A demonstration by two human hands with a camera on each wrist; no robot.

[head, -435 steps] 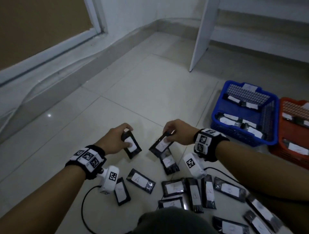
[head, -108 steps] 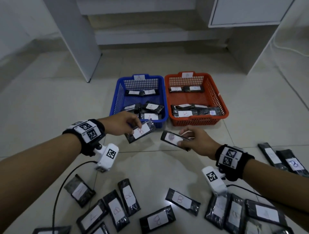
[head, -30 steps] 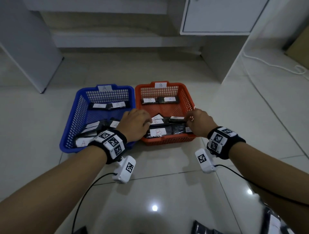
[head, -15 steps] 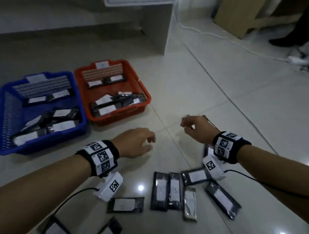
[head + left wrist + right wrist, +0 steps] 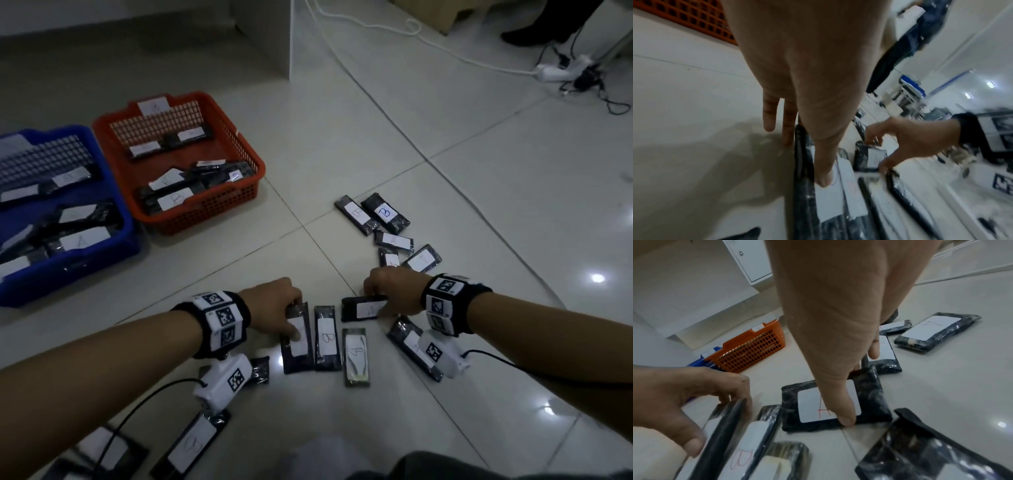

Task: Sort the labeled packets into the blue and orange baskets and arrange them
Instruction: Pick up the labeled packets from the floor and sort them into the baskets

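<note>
On floor tiles: right hand (image 5: pixel 394 291) pinches "A" packet (image 5: pixel 835 404), thumb on label. Left hand (image 5: pixel 274 301) grips adjacent packet (image 5: pixel 296 337) by its edges. Blue basket (image 5: pixel 68 270) and orange basket (image 5: pixel 212 212), two total, are part-filled. Judged midway: at least twelve packets remain unsorted on floor.

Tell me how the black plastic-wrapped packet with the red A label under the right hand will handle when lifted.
The black A-labelled packet looks puffy and crinkled, so probably soft and light. Its glossy wrap may slip on the shiny tile floor. The right hand pinches it, thumb on label; it lies flat, unlikely to roll.
</note>
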